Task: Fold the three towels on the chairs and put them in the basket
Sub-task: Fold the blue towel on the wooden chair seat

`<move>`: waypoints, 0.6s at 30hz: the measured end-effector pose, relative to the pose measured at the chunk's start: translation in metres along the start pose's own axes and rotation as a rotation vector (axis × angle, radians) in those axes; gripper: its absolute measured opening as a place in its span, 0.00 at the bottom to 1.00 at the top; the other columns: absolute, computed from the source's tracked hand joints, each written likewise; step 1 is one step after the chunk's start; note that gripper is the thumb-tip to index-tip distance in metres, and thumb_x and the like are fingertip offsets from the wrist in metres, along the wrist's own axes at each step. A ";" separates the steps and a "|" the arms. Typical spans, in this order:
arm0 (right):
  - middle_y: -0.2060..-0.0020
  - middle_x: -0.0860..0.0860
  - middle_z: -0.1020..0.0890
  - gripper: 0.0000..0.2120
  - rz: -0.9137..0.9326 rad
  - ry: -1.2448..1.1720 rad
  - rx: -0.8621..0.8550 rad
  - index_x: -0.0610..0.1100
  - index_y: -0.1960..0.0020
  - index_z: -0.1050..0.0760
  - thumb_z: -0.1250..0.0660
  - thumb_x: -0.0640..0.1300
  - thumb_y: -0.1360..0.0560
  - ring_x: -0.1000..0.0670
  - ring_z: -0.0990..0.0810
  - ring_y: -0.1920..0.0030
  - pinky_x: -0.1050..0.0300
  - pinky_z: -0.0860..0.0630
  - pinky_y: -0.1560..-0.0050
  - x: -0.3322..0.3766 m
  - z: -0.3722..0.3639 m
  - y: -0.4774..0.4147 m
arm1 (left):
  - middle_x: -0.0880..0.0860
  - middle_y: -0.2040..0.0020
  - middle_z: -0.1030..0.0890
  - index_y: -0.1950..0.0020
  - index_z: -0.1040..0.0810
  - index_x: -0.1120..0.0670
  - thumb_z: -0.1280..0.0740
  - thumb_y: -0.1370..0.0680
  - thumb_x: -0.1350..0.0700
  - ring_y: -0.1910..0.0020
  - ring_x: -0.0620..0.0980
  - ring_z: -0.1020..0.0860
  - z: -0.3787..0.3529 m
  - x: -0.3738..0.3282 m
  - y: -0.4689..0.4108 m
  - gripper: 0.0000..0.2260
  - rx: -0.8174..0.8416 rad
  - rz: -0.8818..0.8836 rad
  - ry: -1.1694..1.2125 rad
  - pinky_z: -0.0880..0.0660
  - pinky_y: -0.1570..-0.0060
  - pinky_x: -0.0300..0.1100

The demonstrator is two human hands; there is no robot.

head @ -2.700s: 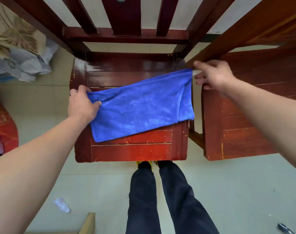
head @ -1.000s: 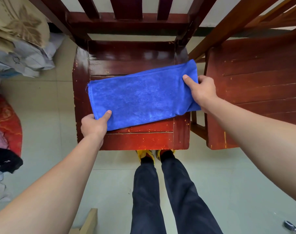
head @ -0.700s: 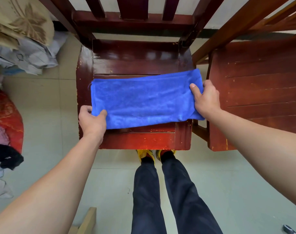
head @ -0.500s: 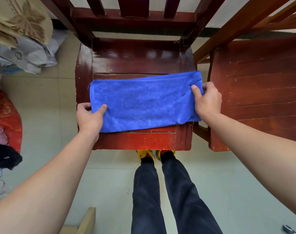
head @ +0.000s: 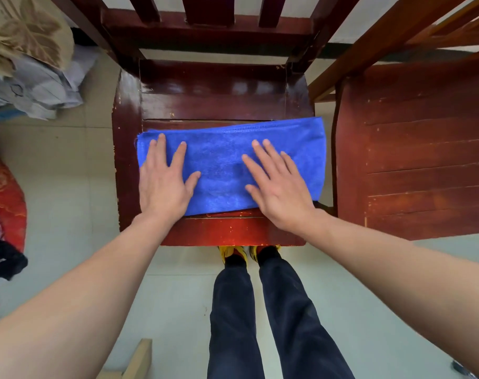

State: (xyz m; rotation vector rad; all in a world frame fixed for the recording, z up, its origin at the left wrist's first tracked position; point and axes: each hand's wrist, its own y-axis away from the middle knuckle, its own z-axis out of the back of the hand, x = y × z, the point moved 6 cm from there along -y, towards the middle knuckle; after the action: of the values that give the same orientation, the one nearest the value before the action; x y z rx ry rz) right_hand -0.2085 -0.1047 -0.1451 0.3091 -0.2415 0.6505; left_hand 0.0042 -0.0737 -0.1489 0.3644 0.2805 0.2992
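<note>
Both hands lay flat with fingers spread, left hand [head: 163, 184] and right hand [head: 278, 192], on the blue towel [head: 224, 160] folded on the chair seat [head: 213, 105]. Probably pressing the crease flat before another fold. No basket in view.

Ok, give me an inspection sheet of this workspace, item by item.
Surface: red wooden chair seat, paint chipped at its front edge.
Job's things: folded blue towel lies on the seat, right end past the seat's edge; basket not in view.
Clutter: cloth pile, red cloth and dark garment on the left.
Grippers: left hand and right hand flat on the towel.
Cables: nothing seen.
Surroundings: tiled floor, second chair at right.
</note>
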 end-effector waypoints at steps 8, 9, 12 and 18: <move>0.23 0.42 0.41 0.28 -0.262 0.129 0.056 0.45 0.23 0.42 0.51 0.57 0.19 0.42 0.43 0.24 0.42 0.41 0.28 -0.120 0.016 0.006 | 0.61 0.22 0.57 0.21 0.56 0.52 0.52 0.20 0.39 0.23 0.61 0.58 -0.021 0.012 0.001 0.32 0.097 -0.068 -0.264 0.52 0.25 0.55; 0.25 0.42 0.38 0.28 -0.326 0.056 0.004 0.43 0.24 0.41 0.49 0.56 0.19 0.42 0.40 0.25 0.43 0.38 0.30 -0.123 0.024 0.005 | 0.61 0.22 0.58 0.22 0.57 0.52 0.54 0.20 0.39 0.23 0.61 0.58 -0.022 0.011 0.001 0.31 0.103 -0.057 -0.278 0.53 0.25 0.56; 0.30 0.47 0.29 0.27 -0.576 -0.275 -0.145 0.44 0.26 0.38 0.42 0.57 0.20 0.45 0.32 0.31 0.48 0.33 0.35 -0.117 0.037 0.006 | 0.61 0.22 0.59 0.22 0.59 0.53 0.55 0.20 0.39 0.23 0.61 0.59 -0.022 0.010 0.001 0.31 0.114 -0.051 -0.287 0.54 0.25 0.56; 0.59 0.50 0.17 0.16 -1.131 -0.738 -0.067 0.43 0.54 0.20 0.24 0.54 0.33 0.47 0.18 0.56 0.46 0.21 0.50 -0.111 0.006 0.035 | 0.61 0.22 0.60 0.22 0.60 0.52 0.54 0.20 0.38 0.23 0.61 0.60 -0.017 0.008 0.000 0.32 0.152 -0.063 -0.289 0.54 0.25 0.55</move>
State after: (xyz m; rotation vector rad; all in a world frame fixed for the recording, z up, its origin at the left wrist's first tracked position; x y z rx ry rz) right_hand -0.3166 -0.1420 -0.1674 0.5446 -0.7151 -0.6176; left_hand 0.0062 -0.0655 -0.1657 0.5418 0.0305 0.1607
